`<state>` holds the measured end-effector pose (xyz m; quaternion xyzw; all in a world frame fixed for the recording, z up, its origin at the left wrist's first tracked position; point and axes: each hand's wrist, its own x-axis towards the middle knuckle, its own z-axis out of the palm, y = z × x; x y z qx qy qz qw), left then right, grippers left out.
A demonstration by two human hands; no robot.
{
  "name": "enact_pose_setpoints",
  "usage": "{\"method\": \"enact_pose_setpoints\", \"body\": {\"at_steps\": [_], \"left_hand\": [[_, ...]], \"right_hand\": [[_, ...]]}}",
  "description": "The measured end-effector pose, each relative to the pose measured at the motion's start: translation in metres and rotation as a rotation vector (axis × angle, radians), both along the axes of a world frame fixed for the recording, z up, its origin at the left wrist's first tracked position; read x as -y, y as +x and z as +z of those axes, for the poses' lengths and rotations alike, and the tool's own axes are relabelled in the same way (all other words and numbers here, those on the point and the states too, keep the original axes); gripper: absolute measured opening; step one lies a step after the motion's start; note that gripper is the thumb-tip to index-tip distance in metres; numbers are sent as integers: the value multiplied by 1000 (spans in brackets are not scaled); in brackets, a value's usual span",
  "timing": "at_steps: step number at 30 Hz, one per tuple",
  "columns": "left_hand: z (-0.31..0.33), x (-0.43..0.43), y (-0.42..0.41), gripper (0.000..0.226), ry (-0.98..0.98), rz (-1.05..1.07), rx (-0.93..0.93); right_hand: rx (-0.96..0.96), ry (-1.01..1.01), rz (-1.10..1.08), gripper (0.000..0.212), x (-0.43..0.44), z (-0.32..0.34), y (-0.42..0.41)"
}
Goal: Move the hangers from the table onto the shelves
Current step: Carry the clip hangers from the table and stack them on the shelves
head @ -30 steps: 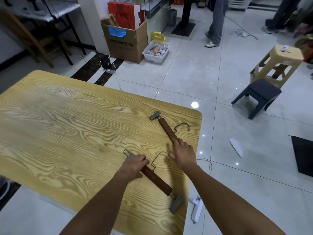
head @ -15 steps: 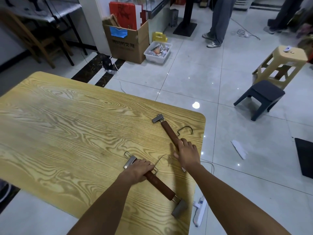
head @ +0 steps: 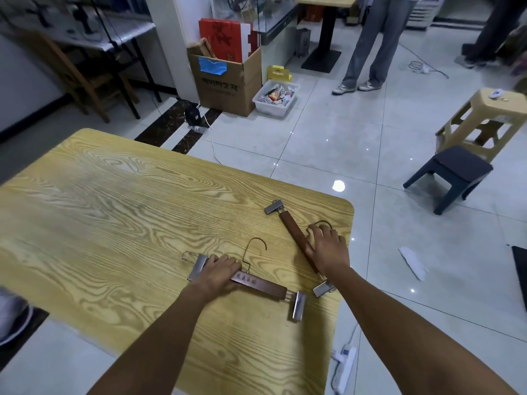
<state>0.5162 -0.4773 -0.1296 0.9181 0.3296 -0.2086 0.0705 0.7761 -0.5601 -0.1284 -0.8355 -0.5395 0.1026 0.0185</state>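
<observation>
Clasping hangers [head: 258,283]: left hand [head: 218,270], right hand [head: 328,249].

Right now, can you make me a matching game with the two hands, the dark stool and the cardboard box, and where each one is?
Things: 1 left hand; 2 right hand; 3 dark stool; 4 cardboard box.
Places: A on the floor beside the tan stool; B on the near hanger; C by the white pillar, red board inside; D on the far hanger.
Pairs: 1-B; 2-D; 3-A; 4-C.
</observation>
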Motion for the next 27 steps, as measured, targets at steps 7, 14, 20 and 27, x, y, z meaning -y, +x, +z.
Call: {"method": "enact_pose_setpoints", "body": {"at_steps": [7,14,20,27], "left_hand": [[14,-11,-26,39,25,195,0],[13,-28,-60,33,11,290,72],[0,-36,-68,34,62,282,79],[-6,-31,-71,33,83,264,83]], "right_hand": [[30,-134,10,54,-1,-14,-9],[-2,-215,-26,55,-8,-31,-18],[3,-180,-76,46,-6,-45,-24],[-68,-178,-144,39,-9,-48,-27]]}}
